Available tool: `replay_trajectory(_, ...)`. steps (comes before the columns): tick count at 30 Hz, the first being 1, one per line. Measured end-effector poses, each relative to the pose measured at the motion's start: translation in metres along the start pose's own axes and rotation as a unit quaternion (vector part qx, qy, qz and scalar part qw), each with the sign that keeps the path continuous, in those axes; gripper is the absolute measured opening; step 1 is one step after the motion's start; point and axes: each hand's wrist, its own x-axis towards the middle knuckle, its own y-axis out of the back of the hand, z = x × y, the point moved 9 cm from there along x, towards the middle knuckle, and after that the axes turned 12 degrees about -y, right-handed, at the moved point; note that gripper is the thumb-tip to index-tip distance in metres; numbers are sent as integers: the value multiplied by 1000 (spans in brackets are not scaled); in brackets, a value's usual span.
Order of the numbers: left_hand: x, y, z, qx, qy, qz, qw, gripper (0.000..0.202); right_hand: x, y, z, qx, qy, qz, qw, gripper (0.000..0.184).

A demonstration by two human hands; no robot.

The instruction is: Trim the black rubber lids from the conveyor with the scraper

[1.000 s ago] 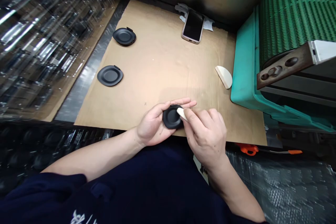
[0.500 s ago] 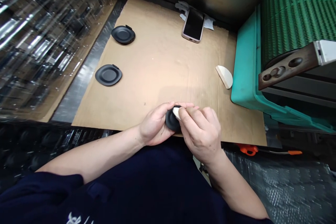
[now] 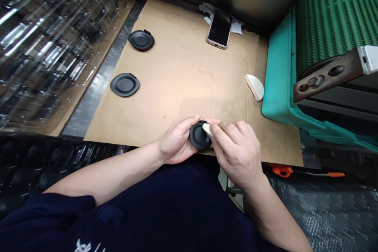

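My left hand (image 3: pixel 178 139) is closed around the edge of a black round plastic part (image 3: pixel 199 135), a shallow dish with a small tab at its top, held over the front edge of the cardboard. Between the fingertips of my right hand (image 3: pixel 238 151) is a small white pad (image 3: pixel 207 129), which meets the right side of the dish; most of the pad is hidden by the fingers. Two similar black parts lie on the cardboard, one at the far left (image 3: pixel 141 40) and one nearer (image 3: pixel 124 84). A white half-round pad (image 3: pixel 254 87) lies at the right.
Cardboard (image 3: pixel 189 75) covers the worktop. A phone (image 3: pixel 219 29) rests on a pale glove at the back. A teal bin (image 3: pixel 279 71) and a green ribbed belt (image 3: pixel 336 15) stand at right. Orange-handled tool (image 3: pixel 282 170) lies below the right edge; plastic-wrapped trays (image 3: pixel 44 47) are at left.
My right hand has drawn slightly right and the white pad has shifted toward the dish's right edge, showing more of the dish. The whole view has shifted slightly.
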Motion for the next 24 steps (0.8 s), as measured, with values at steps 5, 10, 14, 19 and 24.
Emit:
replay_trajectory(5,-1,-4,-2,3,15,-19,1000,45,1,5,-8,35,3,26,999,19)
replay_trajectory(10,-3,-4,1,-27,18,-16,999,53,-2,13,-2,136,-22,21,990,23)
replay_trajectory(14,-4,-11,5,-70,5,-32,997,69,-14,33,29,166,-120,85,975,31)
replay_trajectory(19,-4,-13,7,-83,1,-38,996,76,-20,33,27,136,-127,82,979,28)
replay_trajectory(24,-6,-9,4,-54,11,-41,998,75,-13,15,3,102,-93,20,990,18)
